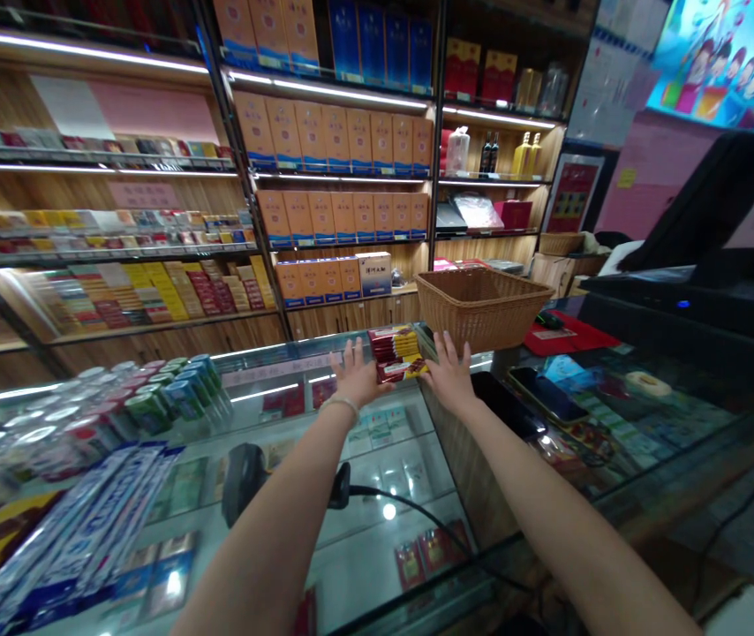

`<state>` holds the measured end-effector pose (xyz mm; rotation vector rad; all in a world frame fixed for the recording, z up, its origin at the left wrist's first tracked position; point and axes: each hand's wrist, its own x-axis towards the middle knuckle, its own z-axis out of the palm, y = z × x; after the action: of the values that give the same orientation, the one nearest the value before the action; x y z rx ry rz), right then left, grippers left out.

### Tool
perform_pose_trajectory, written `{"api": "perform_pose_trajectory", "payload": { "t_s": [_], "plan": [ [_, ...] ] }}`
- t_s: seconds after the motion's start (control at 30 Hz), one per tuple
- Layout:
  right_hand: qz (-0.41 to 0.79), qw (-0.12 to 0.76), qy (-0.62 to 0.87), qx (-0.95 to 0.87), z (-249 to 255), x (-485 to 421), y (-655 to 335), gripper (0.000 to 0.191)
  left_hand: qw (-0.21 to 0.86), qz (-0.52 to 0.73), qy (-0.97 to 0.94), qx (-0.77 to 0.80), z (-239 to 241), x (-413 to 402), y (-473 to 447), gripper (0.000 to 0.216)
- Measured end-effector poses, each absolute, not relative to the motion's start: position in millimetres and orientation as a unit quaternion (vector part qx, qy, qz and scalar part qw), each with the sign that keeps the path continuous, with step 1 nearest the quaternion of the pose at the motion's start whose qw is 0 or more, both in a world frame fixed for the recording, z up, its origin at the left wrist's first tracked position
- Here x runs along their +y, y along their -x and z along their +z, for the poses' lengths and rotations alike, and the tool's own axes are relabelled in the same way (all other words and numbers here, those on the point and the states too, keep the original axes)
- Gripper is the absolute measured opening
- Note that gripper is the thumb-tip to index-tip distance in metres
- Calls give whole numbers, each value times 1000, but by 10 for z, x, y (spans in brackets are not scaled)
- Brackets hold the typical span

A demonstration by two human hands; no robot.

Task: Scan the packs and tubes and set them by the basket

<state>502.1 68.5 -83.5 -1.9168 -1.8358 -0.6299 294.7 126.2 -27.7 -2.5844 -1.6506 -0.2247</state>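
Note:
A stack of red-and-yellow wrapped snack bars [395, 352] lies on the glass counter [343, 521] in front of the wicker basket. At the stack's left side is my left hand [356, 375], fingers spread and the thumb reaching toward its near edge. My right hand [448, 373] stands at the right side, also with spread fingers, its thumb near the wrappers. Both hands flank the bars without wrapping round them; whether the thumbs press on them I cannot tell. Under my left forearm a dark barcode scanner [243, 481] sits partly hidden, with its cable running right.
The wicker basket [483, 314] stands just behind my right hand. Rows of cans [152, 393] and blue-white packets [86, 530] fill the counter's left. Phones [546, 393] lie at right, near a black monitor [701, 203]. Shelves of boxes [343, 132] line the back wall.

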Motion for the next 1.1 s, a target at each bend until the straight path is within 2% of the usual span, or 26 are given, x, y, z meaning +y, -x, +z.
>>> {"api": "perform_pose_trajectory", "payload": {
  "t_s": [0.2,0.43,0.7,1.1],
  "plan": [
    [-227,184,691,-661,-825,686,-5012,28,34,-74,837,-541,-262,1199,-2964,68],
    [-243,208,686,-653,-809,668,-4981,30,63,-103,831,-543,-205,1089,-2962,62],
    [-254,222,685,-646,-788,602,-4942,22,79,-137,831,-534,-173,1091,-2966,40],
    [-235,222,681,-657,-816,634,-4975,26,84,-158,826,-535,-226,1152,-3012,37]
  ]
}}
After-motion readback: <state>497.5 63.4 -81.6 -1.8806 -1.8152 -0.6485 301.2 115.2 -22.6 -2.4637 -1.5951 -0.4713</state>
